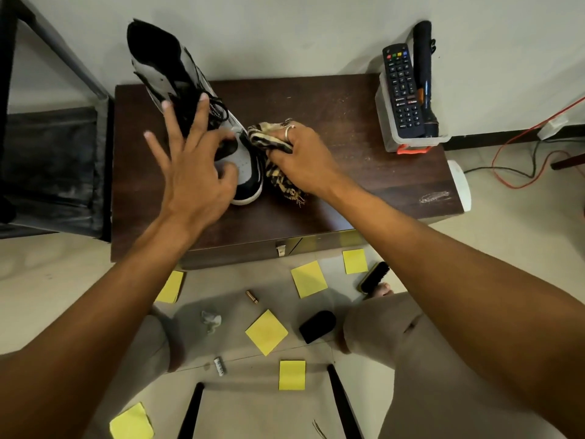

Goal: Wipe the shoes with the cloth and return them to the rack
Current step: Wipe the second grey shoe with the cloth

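Note:
A grey and black high-top shoe (171,68) with a white sole stands on the dark wooden table (348,172), toe toward me. My left hand (193,166) lies over its laces and toe with fingers spread and straight. Just to the right, my right hand (304,156) grips a bunched striped tan and black cloth (278,172) and presses it against the right side of the shoe's toe. The cloth's fringe trails on the table below that hand. No rack is in view.
A clear plastic bin (408,144) at the table's back right holds a remote (400,90) and a black torch (425,77). On the floor lie several yellow sticky notes (266,332), a shoe brush (373,276), a black pad (317,326) and small batteries. A dark frame stands at left.

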Demonstrator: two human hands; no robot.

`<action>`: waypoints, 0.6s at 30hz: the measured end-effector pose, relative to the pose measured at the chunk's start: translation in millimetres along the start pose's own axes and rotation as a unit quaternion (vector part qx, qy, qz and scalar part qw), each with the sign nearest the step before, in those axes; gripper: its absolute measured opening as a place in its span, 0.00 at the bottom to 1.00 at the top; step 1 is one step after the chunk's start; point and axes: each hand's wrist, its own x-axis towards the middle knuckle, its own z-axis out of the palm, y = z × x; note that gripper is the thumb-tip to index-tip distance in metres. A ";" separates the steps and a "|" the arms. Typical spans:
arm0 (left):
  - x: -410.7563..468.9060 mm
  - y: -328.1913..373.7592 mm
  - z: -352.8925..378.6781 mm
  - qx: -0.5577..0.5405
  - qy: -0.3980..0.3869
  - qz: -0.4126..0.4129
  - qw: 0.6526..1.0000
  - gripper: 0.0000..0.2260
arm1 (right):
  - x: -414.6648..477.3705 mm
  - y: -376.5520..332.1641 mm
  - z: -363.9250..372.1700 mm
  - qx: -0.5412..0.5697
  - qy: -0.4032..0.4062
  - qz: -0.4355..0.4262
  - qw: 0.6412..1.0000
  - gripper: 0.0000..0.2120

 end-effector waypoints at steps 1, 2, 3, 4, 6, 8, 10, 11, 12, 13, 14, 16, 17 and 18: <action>-1.7 1.6 5.5 -0.016 0.001 -0.012 1.000 0.19 | 1.0 -1.0 4.5 0.001 -0.002 -0.002 1.000 0.15; -2.6 3.2 10.6 -0.017 -0.004 -0.019 1.000 0.22 | 1.3 -3.0 7.9 0.000 -0.006 0.000 1.000 0.16; -3.4 4.1 15.2 -0.008 -0.010 -0.022 1.000 0.24 | 1.4 -4.7 9.9 0.001 -0.012 0.001 1.000 0.15; -4.2 4.4 19.3 0.011 -0.014 -0.023 1.000 0.25 | 0.7 -7.1 9.3 0.004 -0.022 0.005 1.000 0.13; -6.2 4.0 24.8 0.052 -0.014 -0.026 0.998 0.26 | -2.8 -11.1 3.1 0.008 -0.055 0.012 0.998 0.09; -6.9 2.9 26.6 0.076 -0.012 -0.029 0.997 0.26 | -7.8 -15.0 -5.3 0.000 -0.089 0.021 0.996 0.08; -6.4 2.4 27.3 0.082 -0.016 -0.027 0.996 0.26 | -13.4 -17.1 -14.2 -0.015 -0.129 0.043 0.991 0.10; -5.9 2.1 27.7 0.083 -0.019 -0.025 0.996 0.26 | -15.1 -17.6 -18.7 -0.024 -0.152 0.052 0.987 0.11; -5.7 2.3 28.0 0.083 -0.022 -0.024 0.996 0.26 | -16.0 -16.8 -22.7 -0.036 -0.176 0.061 0.982 0.10; -5.4 2.0 28.0 0.084 -0.024 -0.023 0.996 0.26 | -16.8 -16.9 -26.4 -0.049 -0.198 0.068 0.977 0.09; -4.8 1.7 28.1 0.084 -0.025 -0.022 0.996 0.27 | -16.3 -15.9 -28.0 -0.053 -0.210 0.074 0.974 0.08; -3.8 0.7 28.2 0.078 -0.028 -0.018 0.996 0.27 | -13.5 -15.8 -27.9 -0.025 -0.178 0.080 0.980 0.10; -3.9 0.2 28.0 0.075 -0.029 -0.015 0.997 0.27 | -10.2 -16.1 -26.2 -0.001 -0.139 0.079 0.987 0.13; -4.0 -0.4 27.8 0.074 -0.030 -0.011 0.997 0.27 | -4.9 -14.9 -23.3 0.022 -0.093 0.079 0.992 0.15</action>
